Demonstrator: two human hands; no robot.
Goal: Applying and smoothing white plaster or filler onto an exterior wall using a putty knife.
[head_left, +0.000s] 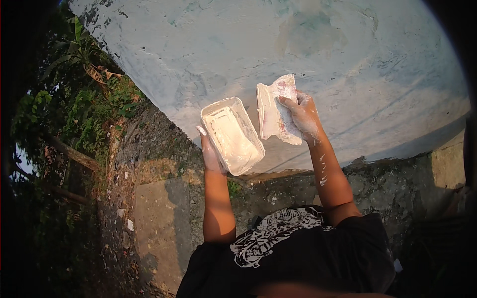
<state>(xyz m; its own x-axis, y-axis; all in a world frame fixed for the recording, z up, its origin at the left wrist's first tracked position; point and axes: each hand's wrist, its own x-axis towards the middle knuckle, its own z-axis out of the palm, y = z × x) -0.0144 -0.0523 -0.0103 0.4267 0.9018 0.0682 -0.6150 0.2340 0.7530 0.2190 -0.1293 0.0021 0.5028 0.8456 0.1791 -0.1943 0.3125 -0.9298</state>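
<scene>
My left hand [211,156] grips a rectangular tub [205,120] from its left side and underneath; the thumb lies along the rim. Thick white paste [237,139] coats the tub's inside and edges. To the right, my right hand [304,116] is closed on a flat, smeared spreader [284,124] with a curved-in edge, the thumb pressed on its face. White paste covers the spreader's left edge, which stands a little apart from the tub. White smears mark my right hand and forearm. Behind both hands rises a pale blue-grey wall [348,54].
Rough ground with a concrete slab [159,218] lies below the wall at the left. Green plants [84,107] and a branch [72,153] stand beyond the wall's left edge. A shadowed strip of ground runs along the wall's foot [387,174].
</scene>
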